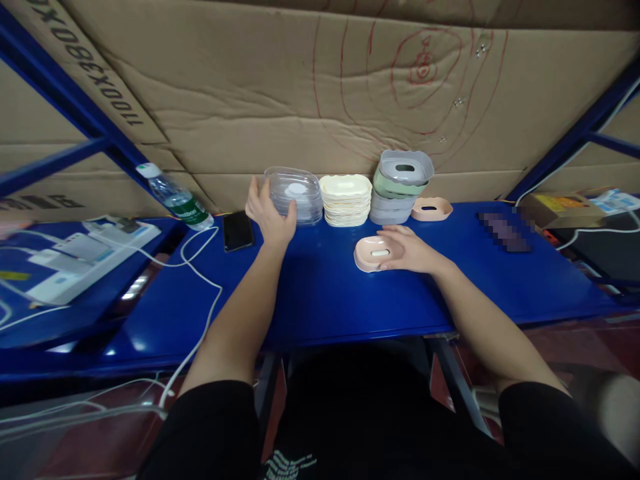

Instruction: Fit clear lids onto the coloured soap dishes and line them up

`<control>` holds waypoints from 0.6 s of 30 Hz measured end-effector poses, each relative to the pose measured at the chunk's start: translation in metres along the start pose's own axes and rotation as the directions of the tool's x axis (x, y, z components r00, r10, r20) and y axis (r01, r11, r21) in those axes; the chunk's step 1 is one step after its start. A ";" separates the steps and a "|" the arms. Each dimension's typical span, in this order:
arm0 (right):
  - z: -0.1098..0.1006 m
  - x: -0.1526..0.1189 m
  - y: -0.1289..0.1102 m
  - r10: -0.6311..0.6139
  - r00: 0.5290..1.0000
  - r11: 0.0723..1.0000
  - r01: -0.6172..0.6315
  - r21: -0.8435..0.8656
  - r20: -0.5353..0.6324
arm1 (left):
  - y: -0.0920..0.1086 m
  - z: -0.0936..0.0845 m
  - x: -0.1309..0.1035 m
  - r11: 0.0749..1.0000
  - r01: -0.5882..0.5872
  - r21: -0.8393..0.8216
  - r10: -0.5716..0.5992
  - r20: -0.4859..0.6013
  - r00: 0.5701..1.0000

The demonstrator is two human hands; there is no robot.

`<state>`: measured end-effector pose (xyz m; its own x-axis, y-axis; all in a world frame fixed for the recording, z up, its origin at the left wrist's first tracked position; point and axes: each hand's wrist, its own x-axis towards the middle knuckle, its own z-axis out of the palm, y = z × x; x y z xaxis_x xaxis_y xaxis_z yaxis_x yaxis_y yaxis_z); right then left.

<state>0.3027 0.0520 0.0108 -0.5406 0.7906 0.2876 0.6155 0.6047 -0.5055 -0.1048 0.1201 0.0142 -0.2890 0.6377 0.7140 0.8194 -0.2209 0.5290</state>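
My right hand (407, 250) grips the right side of a pink soap dish (366, 253), an oval with a pale slot in its middle, low over the blue table. My left hand (273, 213) has its fingers and thumb spread at the left side of a stack of clear plastic dishes (307, 197); whether it touches them I cannot tell. Right of these stands a stack of cream wavy-edged dishes (347, 203), then a taller stack of grey and green slotted dishes (400, 190). Another pink soap dish (433, 209) lies beside that stack.
A black phone (238, 231) and a water bottle (180, 200) are at the left, near white cables and a power strip (95, 257). A blurred-out dark object (505, 230) lies on the blue table (320, 300) at the right. Cardboard (240, 87) walls the back.
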 end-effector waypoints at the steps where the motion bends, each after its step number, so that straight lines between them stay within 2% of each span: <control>1: 0.001 0.000 0.002 -0.003 1.000 1.000 0.003 -0.003 0.010 | 0.000 0.000 0.000 1.000 -0.001 -0.003 0.001 -0.005 1.000; 8: 0.002 0.003 0.007 -0.036 0.995 0.999 0.039 -0.030 0.088 | 0.008 0.003 -0.009 1.000 -0.021 -0.002 0.021 -0.060 0.998; 11: 0.001 0.003 0.005 -0.058 0.994 0.998 0.061 -0.030 0.091 | 0.014 0.008 -0.017 0.995 -0.097 -0.012 0.097 -0.019 0.995; 13: 0.000 0.003 0.002 -0.066 0.995 0.997 0.069 -0.029 0.078 | 0.020 0.012 -0.024 0.984 -0.175 -0.030 0.177 0.053 0.983; 15: -0.001 0.003 0.000 -0.075 0.996 0.997 0.076 -0.025 0.055 | 0.030 0.016 -0.031 0.957 -0.277 -0.086 0.288 0.177 0.941; 16: -0.001 0.003 -0.002 -0.078 0.996 0.997 0.079 -0.020 0.038 | 0.036 0.017 -0.036 0.934 -0.332 -0.134 0.357 0.256 0.898; 17: -0.002 0.003 -0.003 -0.079 0.997 0.997 0.079 -0.014 0.019 | 0.042 0.019 -0.040 0.901 -0.386 -0.197 0.432 0.339 0.836; 18: -0.002 0.003 -0.004 -0.077 0.997 0.997 0.077 -0.005 -0.002 | 0.050 0.020 -0.045 0.861 -0.432 -0.270 0.508 0.412 0.756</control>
<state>0.2995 0.0522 0.0150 -0.5850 0.7419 0.3277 0.5751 0.6643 -0.4773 -0.0410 0.0952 -0.0010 0.4016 0.6741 0.6199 0.6967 -0.6642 0.2709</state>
